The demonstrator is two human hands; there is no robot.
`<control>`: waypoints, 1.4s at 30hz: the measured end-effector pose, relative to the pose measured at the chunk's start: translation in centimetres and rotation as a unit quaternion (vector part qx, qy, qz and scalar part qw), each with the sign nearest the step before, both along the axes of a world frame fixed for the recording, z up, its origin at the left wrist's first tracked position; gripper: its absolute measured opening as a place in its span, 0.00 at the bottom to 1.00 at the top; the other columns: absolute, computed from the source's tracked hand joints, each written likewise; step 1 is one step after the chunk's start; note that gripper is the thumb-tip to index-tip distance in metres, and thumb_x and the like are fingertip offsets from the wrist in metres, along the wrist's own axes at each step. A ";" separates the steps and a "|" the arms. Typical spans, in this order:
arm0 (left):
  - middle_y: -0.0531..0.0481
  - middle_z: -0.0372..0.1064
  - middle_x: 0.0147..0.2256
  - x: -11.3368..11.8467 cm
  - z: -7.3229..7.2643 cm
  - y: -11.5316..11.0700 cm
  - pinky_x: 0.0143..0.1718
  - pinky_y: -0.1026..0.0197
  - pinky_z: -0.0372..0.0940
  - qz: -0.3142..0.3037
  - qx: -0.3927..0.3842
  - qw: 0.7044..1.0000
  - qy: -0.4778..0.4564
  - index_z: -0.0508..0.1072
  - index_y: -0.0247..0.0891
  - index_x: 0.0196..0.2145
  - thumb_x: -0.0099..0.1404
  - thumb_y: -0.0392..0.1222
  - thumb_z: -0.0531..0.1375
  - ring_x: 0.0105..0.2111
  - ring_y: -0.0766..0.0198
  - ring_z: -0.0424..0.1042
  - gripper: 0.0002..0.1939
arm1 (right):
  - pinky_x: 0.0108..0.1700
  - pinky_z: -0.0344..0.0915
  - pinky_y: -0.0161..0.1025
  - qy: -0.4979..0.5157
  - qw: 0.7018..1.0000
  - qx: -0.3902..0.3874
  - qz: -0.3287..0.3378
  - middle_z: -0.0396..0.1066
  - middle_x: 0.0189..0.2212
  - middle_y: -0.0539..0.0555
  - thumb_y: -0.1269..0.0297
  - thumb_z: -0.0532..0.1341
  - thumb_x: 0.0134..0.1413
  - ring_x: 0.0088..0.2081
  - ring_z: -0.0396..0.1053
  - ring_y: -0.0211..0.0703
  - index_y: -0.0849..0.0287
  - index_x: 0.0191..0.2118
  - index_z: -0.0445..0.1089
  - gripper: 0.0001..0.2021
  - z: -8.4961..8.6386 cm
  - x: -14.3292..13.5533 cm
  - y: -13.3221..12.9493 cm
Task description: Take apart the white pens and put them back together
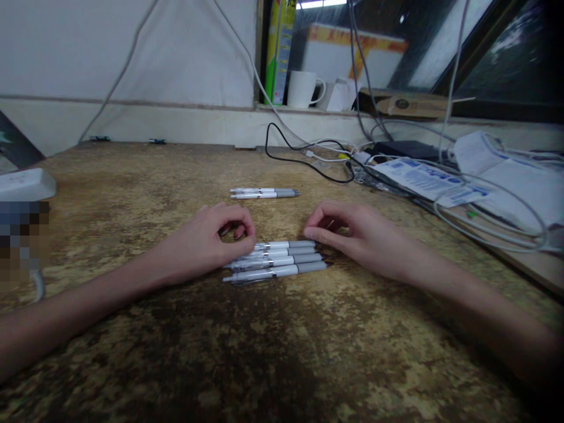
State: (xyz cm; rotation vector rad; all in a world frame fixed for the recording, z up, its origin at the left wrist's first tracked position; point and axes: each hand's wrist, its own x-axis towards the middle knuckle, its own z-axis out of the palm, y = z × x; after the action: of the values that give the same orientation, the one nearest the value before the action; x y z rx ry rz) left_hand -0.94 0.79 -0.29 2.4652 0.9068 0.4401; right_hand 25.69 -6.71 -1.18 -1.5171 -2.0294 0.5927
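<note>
Several white pens with grey grips (275,272) lie side by side in a slanting row, their tips to the right. My left hand (215,238) is curled at the row's left side, thumb and index finger closed at the rear end of the farthest pen (275,245) and hiding that end. By the tip of this same pen is my right hand (348,232), its thumb and forefinger drawn together. Nothing shows between those right fingertips, and the grey grip remains visible just below them. Farther back, two similar pens (264,193) lie together, apart from the row.
The worn wooden table (273,364) reaches back to a pale wall. Black cable (304,170), papers (436,179) and coiled white cord (493,244) clutter the right side. A white power strip (26,184) sits at the left. On the sill stands a white mug (302,90).
</note>
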 end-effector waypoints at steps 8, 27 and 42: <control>0.44 0.68 0.56 -0.7 -0.9 0.8 0.57 0.48 0.63 0.120 0.078 0.987 -0.077 0.71 0.42 0.53 0.66 0.43 0.57 0.54 0.51 0.67 0.18 | 0.36 0.61 0.39 -0.035 0.999 0.036 -0.007 0.75 0.33 0.53 0.51 0.55 0.71 0.35 0.69 0.44 0.56 0.38 0.72 0.16 0.6 -0.3 -0.3; 0.41 0.63 0.63 -0.8 -1.5 1.1 0.67 0.41 0.52 0.089 0.102 0.990 0.028 0.62 0.40 0.66 0.75 0.48 0.49 0.64 0.48 0.58 0.25 | 0.34 0.61 0.38 -0.027 0.999 0.026 -0.010 0.76 0.34 0.53 0.50 0.55 0.70 0.33 0.69 0.43 0.55 0.40 0.71 0.15 0.3 -0.4 -0.4; 0.46 0.72 0.44 -1.8 -1.2 3.7 0.53 0.48 0.58 0.084 0.148 0.985 0.026 0.73 0.41 0.45 0.72 0.50 0.56 0.48 0.51 0.64 0.12 | 0.36 0.60 0.40 -0.052 0.998 0.038 -0.016 0.75 0.32 0.53 0.50 0.53 0.71 0.34 0.70 0.45 0.55 0.34 0.71 0.19 0.4 -0.6 -0.3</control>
State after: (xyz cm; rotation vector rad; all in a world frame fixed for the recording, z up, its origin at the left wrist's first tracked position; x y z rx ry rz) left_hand -2.78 4.48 -1.54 2.6858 1.1491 0.6098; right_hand 25.08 -7.02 -0.81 -1.5622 -2.0755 0.4282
